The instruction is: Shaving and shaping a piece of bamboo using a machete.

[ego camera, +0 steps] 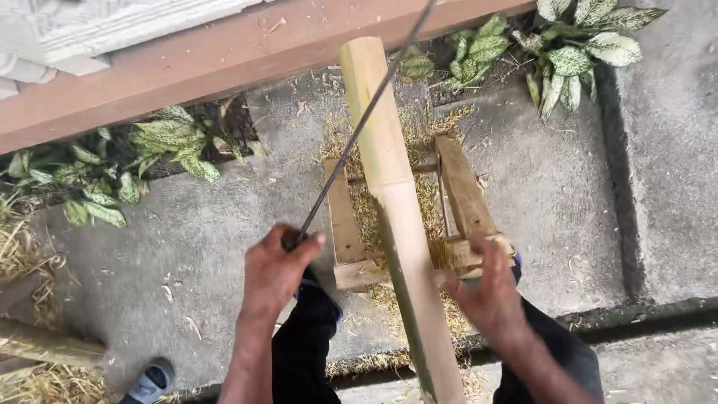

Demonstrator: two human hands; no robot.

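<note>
A thick pale bamboo pole [389, 164] runs from between my knees up across a small wooden frame [462, 187] on the concrete ground. My left hand [275, 271] is shut on the handle of a long thin blade [359, 127], which slants up and right across the pole. My right hand [485, 290] rests on the near rail of the wooden frame beside the pole, fingers spread on the wood. Part of the pole's near left side still has green skin [404, 307].
Dry shavings [419, 194] lie under and around the frame. Spotted leafy plants [576, 45] grow at the top right and at the left [164, 142] along a reddish wall ledge [187, 67]. More bamboo [45, 344] and a sandal [152, 381] lie at lower left.
</note>
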